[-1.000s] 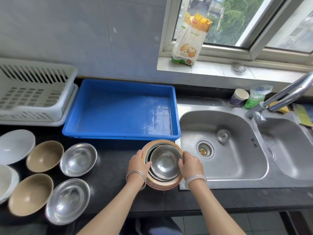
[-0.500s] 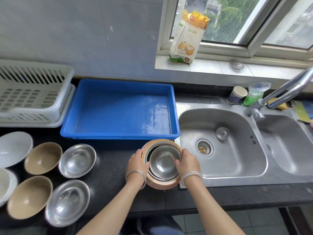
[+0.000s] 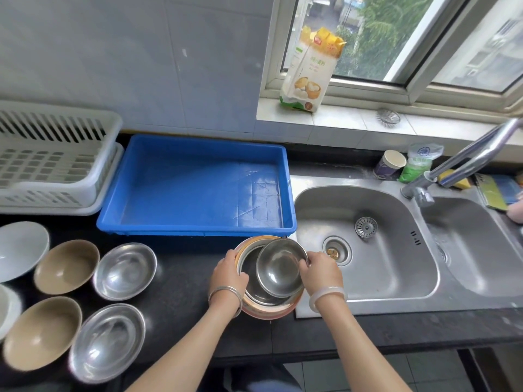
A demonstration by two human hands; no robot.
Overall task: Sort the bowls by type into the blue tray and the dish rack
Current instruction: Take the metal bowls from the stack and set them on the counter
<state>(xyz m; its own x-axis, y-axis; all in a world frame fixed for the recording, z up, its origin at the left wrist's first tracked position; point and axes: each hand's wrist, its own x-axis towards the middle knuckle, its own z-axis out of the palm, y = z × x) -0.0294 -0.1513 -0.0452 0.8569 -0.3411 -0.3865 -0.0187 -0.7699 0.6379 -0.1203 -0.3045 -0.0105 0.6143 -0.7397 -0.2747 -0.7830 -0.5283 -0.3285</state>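
A stack of nested bowls (image 3: 264, 308) stands on the black counter in front of the blue tray (image 3: 195, 188). My right hand (image 3: 321, 271) grips the rim of the top steel bowl (image 3: 280, 268) and holds it tilted above the stack. My left hand (image 3: 229, 274) holds the stack's left rim. To the left lie two steel bowls (image 3: 124, 271) (image 3: 107, 342), two tan bowls (image 3: 66, 265) (image 3: 41, 332) and a white bowl (image 3: 19, 250). The white dish rack (image 3: 53, 159) sits at the back left, with nothing in it.
A double steel sink (image 3: 365, 244) with a tap (image 3: 464, 162) lies right of the stack. A paper cup (image 3: 389, 164), a green bag and sponges stand behind it. A flour packet (image 3: 311, 69) leans on the window sill.
My right hand has lifted the top steel bowl out of the stack and tilted it toward the right. My left hand stays on the stack's rim.
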